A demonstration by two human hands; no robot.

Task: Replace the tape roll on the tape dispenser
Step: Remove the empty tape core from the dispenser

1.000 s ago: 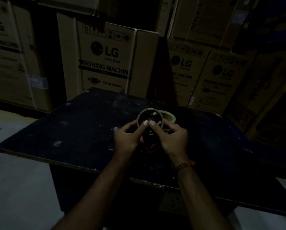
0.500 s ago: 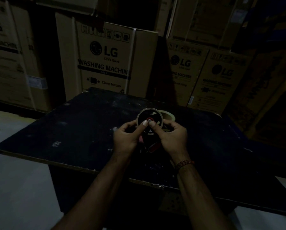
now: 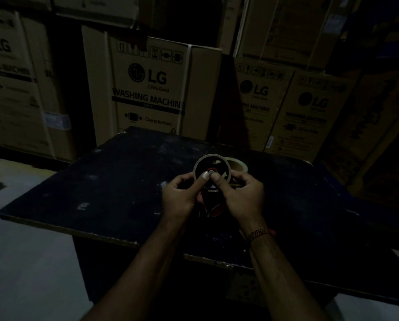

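Observation:
A red and black tape dispenser (image 3: pixel 213 206) is held upright over the dark table (image 3: pixel 115 181). A pale tape roll (image 3: pixel 199 163) sits around the dispenser's black wheel with its red hub. My left hand (image 3: pixel 182 193) grips the left side of the wheel and my right hand (image 3: pixel 242 195) grips the right side. Both thumbs press side by side on the hub. Just behind the wheel, on the table, lies a second tape roll (image 3: pixel 239 164), partly hidden. The scene is very dim.
Large cardboard washing-machine boxes (image 3: pixel 152 89) are stacked behind the table and to both sides. The table's worn front edge (image 3: pixel 101 235) runs diagonally below my forearms. Pale floor (image 3: pixel 27 262) lies to the left.
Both hands and the dispenser stay in the same hold; the thumbs shift only slightly on the hub. The view has drifted a little.

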